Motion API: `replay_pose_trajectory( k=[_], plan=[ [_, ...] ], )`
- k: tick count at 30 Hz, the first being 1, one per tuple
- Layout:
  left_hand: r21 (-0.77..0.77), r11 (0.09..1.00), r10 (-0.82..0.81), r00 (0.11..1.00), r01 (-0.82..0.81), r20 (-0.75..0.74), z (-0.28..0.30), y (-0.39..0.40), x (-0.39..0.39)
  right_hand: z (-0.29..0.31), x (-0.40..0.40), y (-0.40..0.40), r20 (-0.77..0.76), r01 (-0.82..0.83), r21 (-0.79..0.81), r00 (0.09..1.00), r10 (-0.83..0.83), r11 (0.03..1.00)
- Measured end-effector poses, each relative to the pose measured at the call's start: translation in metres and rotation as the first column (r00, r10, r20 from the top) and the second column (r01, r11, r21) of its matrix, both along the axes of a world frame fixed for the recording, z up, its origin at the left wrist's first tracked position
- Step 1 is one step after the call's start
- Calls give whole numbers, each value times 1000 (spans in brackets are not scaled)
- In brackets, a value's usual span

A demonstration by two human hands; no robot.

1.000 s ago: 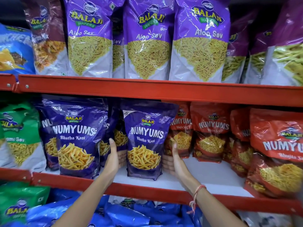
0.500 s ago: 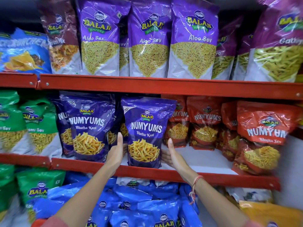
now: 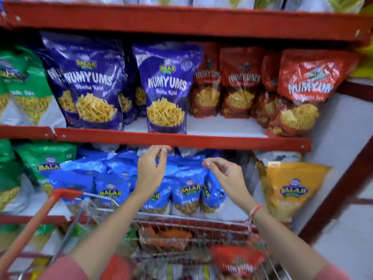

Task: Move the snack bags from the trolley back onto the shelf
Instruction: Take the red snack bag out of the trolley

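Observation:
A purple Numyums bag stands upright at the front of the middle red shelf, beside another purple Numyums bag. My left hand and my right hand hang below that shelf's edge, in front of the blue bags, both empty with fingers loosely curled and apart. Below them the wire trolley holds a red Numyums bag and an orange-red bag, both blurred.
Red Numyums bags fill the right of the middle shelf, green bags the left. Blue Balaji bags and a yellow bag sit on the lower shelf. The trolley's red handle slants at lower left.
Both hands let go of the purple bag's sides and dropped below the shelf edge. The view tilted down, bringing the trolley into sight. The bag stays standing on the shelf.

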State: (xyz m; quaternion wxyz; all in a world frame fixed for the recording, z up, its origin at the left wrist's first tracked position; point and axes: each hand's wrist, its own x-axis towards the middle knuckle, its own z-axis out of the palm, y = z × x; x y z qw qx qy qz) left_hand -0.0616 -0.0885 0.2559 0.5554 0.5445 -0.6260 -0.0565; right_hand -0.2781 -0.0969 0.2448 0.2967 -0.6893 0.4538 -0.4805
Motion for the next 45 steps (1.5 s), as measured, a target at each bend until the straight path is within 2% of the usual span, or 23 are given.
replay_pose_trajectory(
  k=[3,5,7,9,11,13,15,17,20,22,24,27,30,33,38,42,45],
  plan=[
    [83,994,-77,997,78,-7,-38,16,-17,-35,-26,22,-91,51,70,995,-45,996],
    [191,973,-139,990,134,14,-68,25,-28,-62,-49,32,-244,70,135,969,-36,988],
    [332,925,-197,980,183,9,-99,31,-42,-92,-77,39,-434,64,255,899,55,965],
    [481,838,-238,966,258,-103,-132,37,-59,-120,-106,43,-604,68,399,770,207,914],
    [621,689,-223,925,373,-308,-165,42,-77,-148,-131,44,-719,109,493,610,334,863],
    [728,565,-170,918,389,-359,-197,44,-94,-174,-152,45,-758,180,514,553,345,839],
    [804,476,-85,928,357,-362,-226,43,-108,-197,-166,46,-770,312,514,579,269,799],
    [861,422,-24,953,283,-302,-250,40,-118,-218,-171,48,-742,438,528,655,144,728],
    [883,368,4,950,290,-313,-276,36,-136,-239,-165,51,-541,494,550,825,-164,673],
    [890,399,-19,972,221,-233,-286,34,-149,-248,-159,53,-393,498,573,864,-315,651],
    [890,434,5,988,139,-157,-290,31,-158,-255,-156,53,-308,494,578,869,-387,650],
    [885,459,71,990,80,-126,-297,28,-163,-263,-156,51,-264,488,580,870,-416,652],
    [881,473,58,997,15,-48,-299,29,-157,-265,-157,51,-250,470,564,881,-402,678],
    [839,537,83,984,88,-157,-290,30,-148,-257,-160,50,-270,441,510,897,-349,739],
    [735,650,55,953,194,-300,-254,25,-135,-215,-157,39,-186,394,388,919,-348,833],
    [604,757,12,919,250,-395,-210,28,-124,-165,-153,30,-40,277,349,959,-281,895],
    [495,829,-13,894,261,-448,-170,29,-118,-124,-151,22,144,213,312,953,-268,926]
  ],
)
